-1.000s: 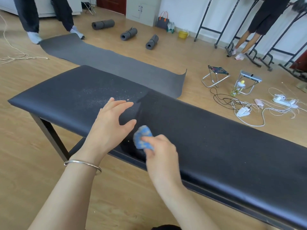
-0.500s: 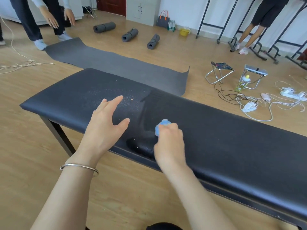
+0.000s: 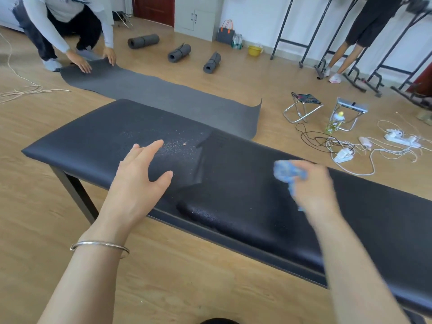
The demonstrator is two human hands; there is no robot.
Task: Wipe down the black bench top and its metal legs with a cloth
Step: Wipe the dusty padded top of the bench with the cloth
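The wiping looked partly done. The bench top (image 3: 245, 190) ran from the left of the frame to the lower right. Its middle stretch showed darker and cleaner, as if already wiped, while a patch of pale specks and crumbs (image 3: 173, 146) lay left of centre, so that end was likely left to do. The one metal leg (image 3: 74, 192) in view, at lower left, showed no sign of wiping that I could make out; the other legs were hidden.

The right hand (image 3: 313, 190), blurred, had its grip clamped on the blue cloth (image 3: 284, 170), bunched over the bench top right of centre. The left hand (image 3: 138, 181) had its grip apart, fingers straight and spread by the speckled patch; whether it touched the surface I could not tell.

Counted: one bench, one cloth, one leg seen, two hands, one bracelet (image 3: 100, 244). Behind: one unrolled mat (image 3: 175, 97), three rolled mats (image 3: 143, 40), two folding stools (image 3: 304, 106), two other people.
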